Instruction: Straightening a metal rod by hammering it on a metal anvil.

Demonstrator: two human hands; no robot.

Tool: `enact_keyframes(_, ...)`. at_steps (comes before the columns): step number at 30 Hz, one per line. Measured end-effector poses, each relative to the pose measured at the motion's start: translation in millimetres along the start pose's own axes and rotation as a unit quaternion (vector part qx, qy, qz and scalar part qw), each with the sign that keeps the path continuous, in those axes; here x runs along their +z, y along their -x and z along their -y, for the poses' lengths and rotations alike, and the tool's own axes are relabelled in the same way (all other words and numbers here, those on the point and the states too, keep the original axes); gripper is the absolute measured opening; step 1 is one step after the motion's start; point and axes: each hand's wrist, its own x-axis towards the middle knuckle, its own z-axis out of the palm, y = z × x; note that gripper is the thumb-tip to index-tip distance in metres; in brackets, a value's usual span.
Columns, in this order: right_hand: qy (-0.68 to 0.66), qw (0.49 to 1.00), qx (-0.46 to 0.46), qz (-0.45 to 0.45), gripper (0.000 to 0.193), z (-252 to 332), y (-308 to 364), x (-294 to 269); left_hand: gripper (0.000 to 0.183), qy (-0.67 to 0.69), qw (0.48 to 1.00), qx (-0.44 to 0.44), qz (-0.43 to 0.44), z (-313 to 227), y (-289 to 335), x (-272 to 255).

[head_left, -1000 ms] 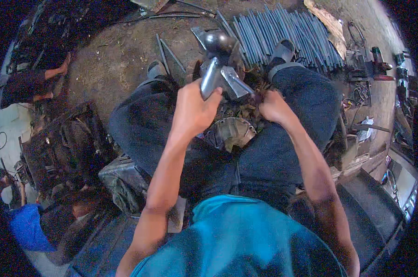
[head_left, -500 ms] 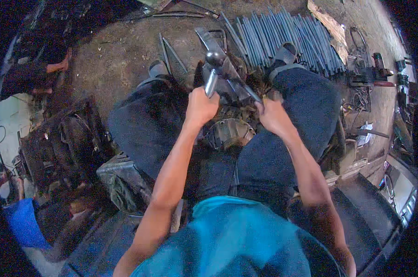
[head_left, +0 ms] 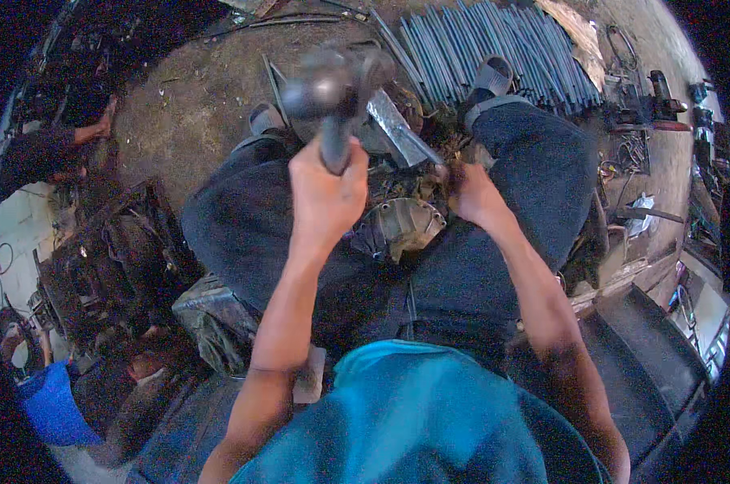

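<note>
With the clock face centred on the view, the teal shirt [head_left: 397,403] fills 6 o'clock, nearest of all. Dark trousers [head_left: 236,202] spread toward 10 and 2 o'clock; the inner edges of the 2 legs bound the working gap. A round metal cover [head_left: 399,226] lies in it, just right of centre, its bolt-holed rim narrowing the room between the thighs.

At 11 o'clock the left hand [head_left: 325,192] has its fingers wrapped tightly around the handle of a hammer [head_left: 321,93], whose rounded head is blurred. At 2 o'clock the right hand [head_left: 474,192] has its fingers curled closed on the narrow end of a flat metal piece [head_left: 393,127], which slants away toward 12 o'clock. A gap shows between its bright long edge and the hammer head; whether it touches the dark mass beneath, I cannot tell.

Farther out, 2 grey shoes [head_left: 492,78] mark 11 and 1 o'clock. Brown floor [head_left: 191,97] stretches past 10 o'clock; grey rods [head_left: 502,52] lie side by side at 1 o'clock.
</note>
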Motion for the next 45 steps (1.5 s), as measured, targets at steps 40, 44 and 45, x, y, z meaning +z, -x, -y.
enact_keyframes(40,-0.079,0.993,0.074,0.048,0.031,-66.6,-5.7,38.7,0.021,-0.014,1.000,-0.004,0.028,-59.6,0.3,-18.2)
enact_keyframes(44,-0.146,0.987,0.051,0.048,0.042,-23.2,3.4,15.1,0.020,-0.026,0.999,-0.004,0.037,-24.1,2.3,2.3)
enact_keyframes(45,-0.144,0.987,0.058,0.046,0.042,-16.4,3.8,8.1,0.021,-0.046,0.997,0.006,0.062,-5.7,4.4,16.2)
